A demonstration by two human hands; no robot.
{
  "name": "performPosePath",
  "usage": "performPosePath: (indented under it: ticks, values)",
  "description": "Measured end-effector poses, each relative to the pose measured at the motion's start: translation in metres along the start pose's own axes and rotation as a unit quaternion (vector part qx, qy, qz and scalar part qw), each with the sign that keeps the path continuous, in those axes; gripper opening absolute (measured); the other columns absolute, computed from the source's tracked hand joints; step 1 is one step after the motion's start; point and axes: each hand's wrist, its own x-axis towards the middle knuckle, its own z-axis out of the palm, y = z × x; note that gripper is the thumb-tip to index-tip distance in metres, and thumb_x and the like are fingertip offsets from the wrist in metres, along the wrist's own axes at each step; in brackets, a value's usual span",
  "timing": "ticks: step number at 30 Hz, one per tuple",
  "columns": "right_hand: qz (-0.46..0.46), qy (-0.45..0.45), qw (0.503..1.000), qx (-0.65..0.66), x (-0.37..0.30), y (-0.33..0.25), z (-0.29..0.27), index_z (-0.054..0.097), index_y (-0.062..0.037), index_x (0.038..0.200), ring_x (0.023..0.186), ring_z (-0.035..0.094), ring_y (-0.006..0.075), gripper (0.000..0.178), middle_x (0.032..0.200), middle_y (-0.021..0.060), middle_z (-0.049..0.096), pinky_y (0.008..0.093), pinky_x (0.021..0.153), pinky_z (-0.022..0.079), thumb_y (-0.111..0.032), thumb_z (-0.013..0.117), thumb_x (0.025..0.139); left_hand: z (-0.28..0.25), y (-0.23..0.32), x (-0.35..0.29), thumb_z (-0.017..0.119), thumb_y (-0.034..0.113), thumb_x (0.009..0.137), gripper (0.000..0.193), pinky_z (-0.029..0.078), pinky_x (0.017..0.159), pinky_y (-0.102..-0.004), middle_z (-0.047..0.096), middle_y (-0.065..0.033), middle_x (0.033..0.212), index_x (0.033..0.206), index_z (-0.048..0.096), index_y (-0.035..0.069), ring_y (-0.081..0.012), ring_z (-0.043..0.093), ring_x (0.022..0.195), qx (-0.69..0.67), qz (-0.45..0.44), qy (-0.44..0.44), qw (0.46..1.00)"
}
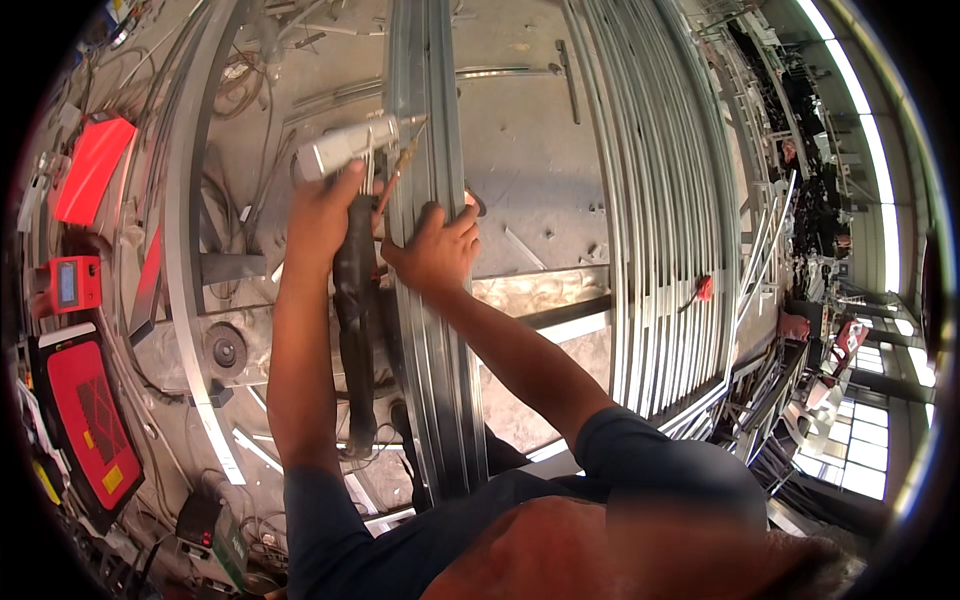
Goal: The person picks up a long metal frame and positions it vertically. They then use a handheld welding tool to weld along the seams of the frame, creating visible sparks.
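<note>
My left hand (325, 215) is closed around a welding gun (345, 148) with a silver-grey body and a thin copper-coloured nozzle. The nozzle points toward a long grey metal profile (437, 370), close to its left edge; whether the tip touches it I cannot tell. From the gun a thick black sleeved cable (354, 300) hangs down toward me. Lower on the same profile, my right hand (437, 245) grips across its width, thumb at the left edge and fingers bent over the top. The profile runs away from me, lengthwise ribbed.
Many parallel metal profiles (665, 200) lie on the right, with a small red object (704, 289) on them. A grey beam (180, 200) runs along the left. Beyond it stand red machines (90, 420) and a red unit with a display (75, 285). Cables (240, 85) trail across the floor.
</note>
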Motion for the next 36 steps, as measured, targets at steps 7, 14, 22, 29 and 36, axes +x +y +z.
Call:
performPosePath:
  ticks: [7,14,22,29,36]
  values:
    - [0.006,-0.005,1.0,0.001,0.0,-0.002,-0.004,0.053,-0.0034,0.118,0.115,0.044,0.0505,0.079,0.133,0.032,0.036,0.0545,0.1,0.038,-0.062,0.079,0.072,0.023,0.014,0.082,0.07,0.041,0.096,0.05,0.052,0.048,-0.0344,0.071,-0.0157,0.091,0.116,0.064,-0.005,-0.0216,0.065,0.054,-0.031,-0.062,-0.024,0.997]
    - [0.024,-0.044,0.999,0.0,0.002,-0.003,-0.007,0.053,-0.0047,0.122,0.12,0.042,0.0508,0.08,0.137,0.0342,0.034,0.0541,0.104,0.034,-0.064,0.077,0.073,0.029,0.004,0.091,0.07,0.04,0.096,0.049,0.052,0.046,-0.0348,0.072,-0.0147,0.092,0.115,0.064,-0.005,-0.0213,0.064,0.054,-0.029,-0.062,-0.014,0.998]
    - [0.037,-0.06,0.997,0.003,0.003,-0.004,-0.009,0.051,-0.0069,0.124,0.121,0.043,0.0492,0.076,0.149,0.0368,0.023,0.0531,0.104,0.035,-0.052,0.081,0.072,0.028,-0.001,0.092,0.07,0.04,0.096,0.046,0.051,0.046,-0.0345,0.072,-0.0139,0.091,0.111,0.066,-0.004,-0.0214,0.064,0.053,-0.011,-0.052,-0.016,0.998]
    - [0.045,-0.074,0.996,0.0,0.003,-0.006,-0.011,0.051,-0.0086,0.124,0.121,0.043,0.0477,0.073,0.154,0.0366,0.018,0.0517,0.103,0.036,-0.047,0.084,0.071,0.027,-0.003,0.096,0.069,0.039,0.097,0.048,0.052,0.046,-0.0351,0.072,-0.0139,0.091,0.116,0.064,-0.005,-0.0218,0.064,0.053,-0.017,-0.059,-0.02,0.998]
    - [0.038,-0.067,0.997,0.002,0.003,-0.004,-0.012,0.052,-0.0056,0.126,0.123,0.041,0.0506,0.081,0.142,0.0355,0.031,0.0535,0.106,0.033,-0.064,0.075,0.075,0.031,-0.001,0.094,0.068,0.039,0.097,0.051,0.051,0.046,-0.035,0.071,-0.0138,0.091,0.122,0.063,-0.005,-0.0211,0.063,0.053,0.014,-0.056,-0.013,0.998]
